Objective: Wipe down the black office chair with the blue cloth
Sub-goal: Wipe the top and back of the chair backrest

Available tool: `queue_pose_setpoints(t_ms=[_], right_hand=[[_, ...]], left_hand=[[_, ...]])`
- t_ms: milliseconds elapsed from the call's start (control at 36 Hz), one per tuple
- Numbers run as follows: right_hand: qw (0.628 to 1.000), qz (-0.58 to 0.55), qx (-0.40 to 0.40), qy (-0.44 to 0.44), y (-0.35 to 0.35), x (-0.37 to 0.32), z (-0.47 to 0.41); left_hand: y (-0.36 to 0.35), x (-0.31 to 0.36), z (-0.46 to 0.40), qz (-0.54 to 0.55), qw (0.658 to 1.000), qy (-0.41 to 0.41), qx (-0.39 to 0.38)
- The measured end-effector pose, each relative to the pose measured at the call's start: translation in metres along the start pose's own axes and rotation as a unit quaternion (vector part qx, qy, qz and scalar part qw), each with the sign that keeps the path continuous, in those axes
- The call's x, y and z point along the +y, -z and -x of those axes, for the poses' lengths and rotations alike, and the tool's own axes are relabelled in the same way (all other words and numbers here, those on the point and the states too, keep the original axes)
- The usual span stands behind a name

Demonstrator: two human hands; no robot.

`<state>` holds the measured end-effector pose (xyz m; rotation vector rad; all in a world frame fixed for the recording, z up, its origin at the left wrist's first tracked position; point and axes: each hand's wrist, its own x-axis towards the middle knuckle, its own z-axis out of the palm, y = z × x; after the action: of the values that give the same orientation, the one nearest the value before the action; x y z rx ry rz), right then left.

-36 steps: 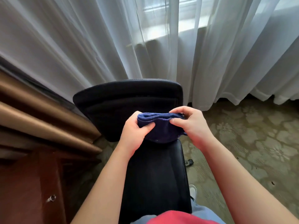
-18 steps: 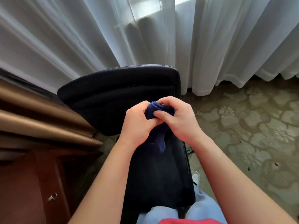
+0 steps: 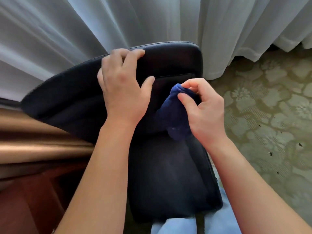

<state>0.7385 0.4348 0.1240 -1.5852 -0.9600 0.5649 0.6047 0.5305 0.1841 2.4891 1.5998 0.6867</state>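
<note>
The black office chair [image 3: 168, 174] stands in front of me, its padded backrest seen from above and behind. My left hand [image 3: 121, 88] lies spread on the top edge of the backrest, fingers apart, holding nothing. My right hand [image 3: 202, 110] pinches the bunched dark blue cloth [image 3: 173, 115], which hangs down against the chair's back, just right of my left hand. Part of the cloth is hidden behind my right palm.
White sheer curtains [image 3: 118, 22] hang right behind the chair. A brown wooden desk [image 3: 33, 191] with a rounded edge sits at the left. Patterned green carpet [image 3: 270, 115] covers the floor on the right. My light blue trousers [image 3: 177, 225] show at the bottom.
My left hand has let go of the cloth and moved up and left onto the top of the backrest. The right hand alone keeps the cloth. The camera has tilted further down.
</note>
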Motion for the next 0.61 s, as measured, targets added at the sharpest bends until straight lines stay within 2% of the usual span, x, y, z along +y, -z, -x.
queue_pose_setpoints(t_ms=[56,139,333,500,611], right_hand=[[1.000,0.014,0.020,-0.001,-0.002,0.005,-0.001],[0.998,0.039,0.047,-0.002,-0.008,0.013,0.000],[0.983,0.100,0.133,0.084,-0.012,0.007,-0.020],[0.970,0.181,0.150,0.057,-0.022,0.023,-0.035],[0.969,0.192,0.150,0.052,-0.026,0.031,-0.030]], left_hand=[[-0.004,0.001,-0.007,-0.044,0.999,-0.008,0.015],[-0.014,-0.002,-0.019,-0.073,0.997,-0.015,-0.013],[-0.030,-0.006,-0.033,-0.098,0.995,-0.008,0.022],[-0.037,-0.009,-0.038,-0.093,0.994,-0.013,0.057],[-0.040,-0.010,-0.040,-0.077,0.994,-0.012,0.070]])
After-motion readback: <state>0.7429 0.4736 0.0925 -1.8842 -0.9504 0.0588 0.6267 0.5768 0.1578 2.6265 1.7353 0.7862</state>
